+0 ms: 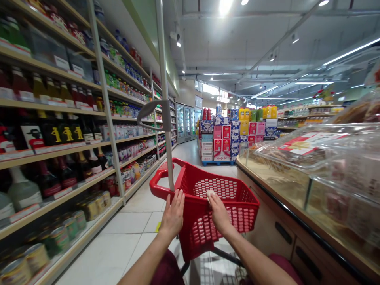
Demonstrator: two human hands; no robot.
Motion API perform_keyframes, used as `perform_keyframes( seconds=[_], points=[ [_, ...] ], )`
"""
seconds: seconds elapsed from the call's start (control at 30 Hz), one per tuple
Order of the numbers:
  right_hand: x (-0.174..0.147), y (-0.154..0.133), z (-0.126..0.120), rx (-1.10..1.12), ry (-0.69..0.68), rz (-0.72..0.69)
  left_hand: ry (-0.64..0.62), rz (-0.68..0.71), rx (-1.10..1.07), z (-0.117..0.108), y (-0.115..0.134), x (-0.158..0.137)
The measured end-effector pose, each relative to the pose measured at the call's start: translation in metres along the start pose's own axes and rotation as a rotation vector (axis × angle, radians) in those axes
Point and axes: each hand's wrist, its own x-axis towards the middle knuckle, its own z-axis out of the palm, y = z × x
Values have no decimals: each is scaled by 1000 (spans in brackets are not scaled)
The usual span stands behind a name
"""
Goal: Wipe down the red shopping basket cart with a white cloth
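A red plastic shopping cart [196, 233] with a perforated basket stands in front of me, its basket holding nothing that I can see. Against the near side of the cart, just below the handle end, my left hand [174, 217] lies flat with fingers stretched out. On the near rim, my right hand [219, 211] has its fingers closed over a small white wad [210, 193], which looks like tissue or cloth; most of it is hidden. A metal pole [164, 79] with a grey loop [152, 113] rises from the handle [159, 186].
Tall shelves [59, 107] of bottles and cans line the left. A wooden display counter [270, 233] with clear-lidded packages [308, 144] stands close on the right. Stacked drink boxes [221, 138] sit on a blue pallet [218, 162] ahead, across the tiled floor [127, 233].
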Motion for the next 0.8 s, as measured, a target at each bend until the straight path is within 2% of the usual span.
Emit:
perform_keyframes(
  seconds=[0.1,0.17,0.23,0.37,0.43,0.57,0.63,0.73,0.8],
  points=[
    [2,-14,8,30,-45,-110,-30,12,-1,0,9,7],
    [2,-12,6,34,-73,-190,-49,7,1,1,12,11],
    [-2,6,-5,-12,-67,-162,-72,1,-3,2,13,13],
    [-16,46,-23,-152,4,40,-142,18,-28,4,24,19],
    [-20,48,-20,-155,1,12,-176,48,-43,4,34,23],
    [-26,57,-20,-96,-49,-147,-207,87,-57,1,52,31],
    [-31,76,-33,-127,-27,-73,-223,100,-63,0,59,34],
    [-38,101,-48,-216,8,119,-263,123,-78,0,69,39],
    [-39,104,-49,-220,-4,132,-274,139,-82,2,78,42]
  ],
)
